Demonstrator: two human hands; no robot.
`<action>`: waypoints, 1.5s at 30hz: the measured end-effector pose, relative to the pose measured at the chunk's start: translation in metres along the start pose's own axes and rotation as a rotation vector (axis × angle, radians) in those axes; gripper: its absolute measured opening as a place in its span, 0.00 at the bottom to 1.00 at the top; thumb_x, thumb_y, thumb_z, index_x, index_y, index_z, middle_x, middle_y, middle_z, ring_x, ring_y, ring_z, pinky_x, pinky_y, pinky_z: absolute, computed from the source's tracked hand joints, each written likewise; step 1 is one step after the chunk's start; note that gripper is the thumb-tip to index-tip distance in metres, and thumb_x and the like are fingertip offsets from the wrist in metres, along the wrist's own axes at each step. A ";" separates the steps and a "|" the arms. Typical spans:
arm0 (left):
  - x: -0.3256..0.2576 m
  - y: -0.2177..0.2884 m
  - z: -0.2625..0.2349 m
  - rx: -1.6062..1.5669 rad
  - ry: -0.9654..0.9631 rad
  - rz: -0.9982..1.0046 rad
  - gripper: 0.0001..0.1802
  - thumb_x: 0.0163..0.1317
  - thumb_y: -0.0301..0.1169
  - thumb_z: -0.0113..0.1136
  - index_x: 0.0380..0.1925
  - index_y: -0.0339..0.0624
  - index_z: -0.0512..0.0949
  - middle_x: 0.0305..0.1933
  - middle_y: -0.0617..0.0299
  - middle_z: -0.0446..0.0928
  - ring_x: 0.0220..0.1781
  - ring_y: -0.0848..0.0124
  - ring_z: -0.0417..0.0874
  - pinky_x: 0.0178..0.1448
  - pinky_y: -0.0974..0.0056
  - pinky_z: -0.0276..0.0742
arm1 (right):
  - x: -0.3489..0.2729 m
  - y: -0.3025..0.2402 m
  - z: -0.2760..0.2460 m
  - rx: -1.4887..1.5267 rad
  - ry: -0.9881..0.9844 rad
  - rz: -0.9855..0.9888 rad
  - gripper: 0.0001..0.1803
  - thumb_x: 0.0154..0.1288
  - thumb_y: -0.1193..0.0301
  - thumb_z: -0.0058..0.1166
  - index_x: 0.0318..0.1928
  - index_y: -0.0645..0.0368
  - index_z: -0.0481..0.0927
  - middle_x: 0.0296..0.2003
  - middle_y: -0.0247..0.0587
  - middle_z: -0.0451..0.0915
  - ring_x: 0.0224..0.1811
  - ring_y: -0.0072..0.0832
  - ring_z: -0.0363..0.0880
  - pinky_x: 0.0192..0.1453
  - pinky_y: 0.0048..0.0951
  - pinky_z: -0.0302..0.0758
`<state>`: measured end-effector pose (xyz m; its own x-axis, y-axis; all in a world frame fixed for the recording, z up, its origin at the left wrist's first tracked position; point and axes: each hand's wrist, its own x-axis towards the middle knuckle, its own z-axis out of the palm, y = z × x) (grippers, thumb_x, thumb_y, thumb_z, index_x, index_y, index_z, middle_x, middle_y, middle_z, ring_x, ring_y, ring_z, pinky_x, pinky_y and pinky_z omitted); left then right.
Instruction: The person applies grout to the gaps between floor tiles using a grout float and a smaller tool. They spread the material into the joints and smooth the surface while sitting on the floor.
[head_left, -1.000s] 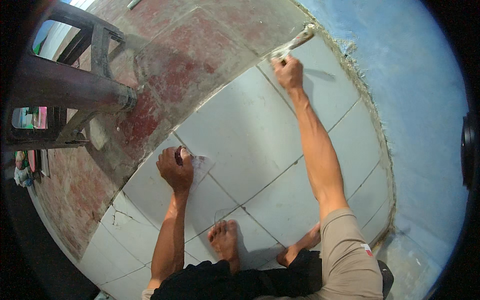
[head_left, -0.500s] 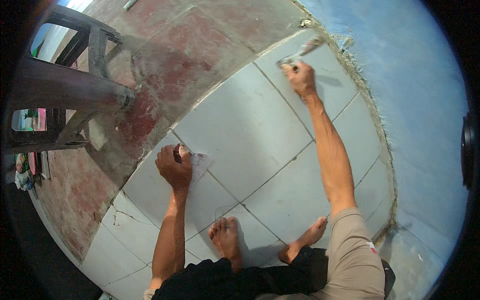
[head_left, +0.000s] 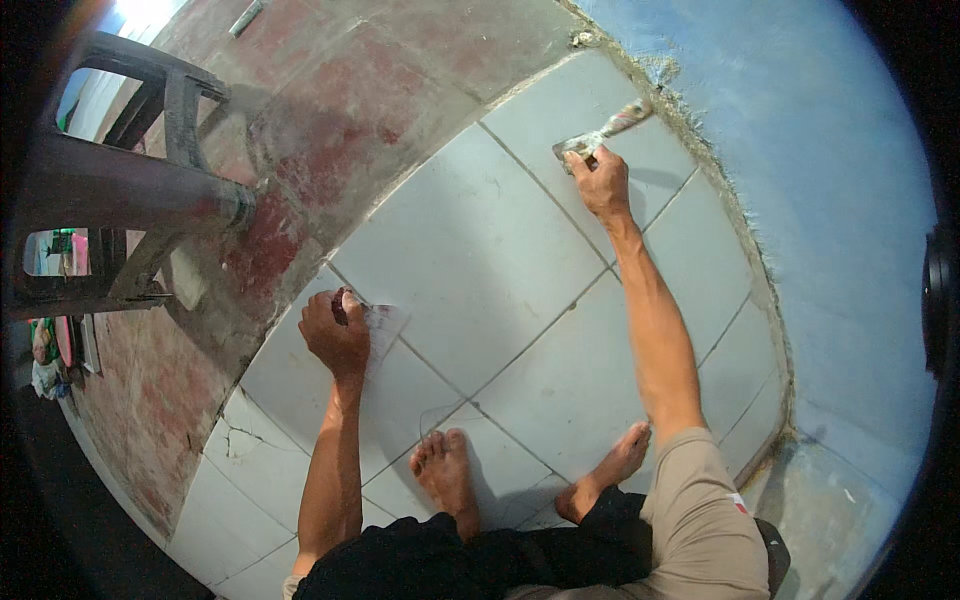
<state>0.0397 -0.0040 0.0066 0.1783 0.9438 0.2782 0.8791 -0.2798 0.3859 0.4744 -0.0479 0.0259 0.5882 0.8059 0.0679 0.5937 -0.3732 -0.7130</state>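
Observation:
My right hand [head_left: 602, 185] is stretched far forward over the white floor tiles [head_left: 480, 240]. Its thumb and fingers pinch a scraper [head_left: 590, 138] near the broad grey blade. The scraper's stained, pale-smeared handle points up and right, toward the blue wall. Lower on the left, my left hand [head_left: 335, 330] is closed round a small dark red thing with a pale, see-through flat part [head_left: 385, 325] sticking out to the right. The kind of this thing is not clear. Both hands are above the tiles; whether the scraper touches them I cannot tell.
A dark plastic stool [head_left: 130, 185] lies on its side at the left, on the worn red and grey floor [head_left: 330, 130]. The blue wall [head_left: 800, 200] rises on the right, with rough crumbled mortar at its foot. My bare feet [head_left: 445, 475] stand on the tiles.
The view has shifted slightly. My right hand and the scraper have come a little nearer, and the scraper shows sharper than before. My left hand keeps its hold.

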 end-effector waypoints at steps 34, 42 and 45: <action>-0.001 0.001 0.005 -0.038 0.017 0.018 0.12 0.67 0.40 0.57 0.33 0.43 0.77 0.34 0.58 0.77 0.39 0.55 0.77 0.48 0.50 0.70 | -0.066 0.033 -0.037 0.039 0.042 0.004 0.12 0.69 0.67 0.61 0.33 0.65 0.82 0.19 0.38 0.77 0.22 0.22 0.72 0.28 0.32 0.71; -0.002 -0.001 0.001 -0.002 -0.011 -0.036 0.12 0.67 0.40 0.58 0.33 0.43 0.77 0.34 0.58 0.78 0.39 0.55 0.78 0.48 0.51 0.70 | -0.080 0.024 -0.038 0.082 0.038 0.028 0.13 0.68 0.65 0.61 0.35 0.65 0.83 0.22 0.39 0.81 0.22 0.26 0.75 0.30 0.36 0.73; -0.001 0.002 0.003 -0.031 0.010 0.039 0.12 0.67 0.39 0.58 0.33 0.43 0.77 0.34 0.58 0.78 0.39 0.55 0.78 0.49 0.51 0.70 | -0.091 0.036 -0.041 0.111 0.023 0.018 0.13 0.68 0.66 0.62 0.36 0.67 0.84 0.25 0.42 0.84 0.23 0.25 0.76 0.31 0.34 0.74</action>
<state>0.0428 -0.0050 0.0050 0.2080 0.9301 0.3026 0.8571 -0.3224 0.4019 0.4652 -0.1538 0.0227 0.6119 0.7879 0.0695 0.5192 -0.3338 -0.7868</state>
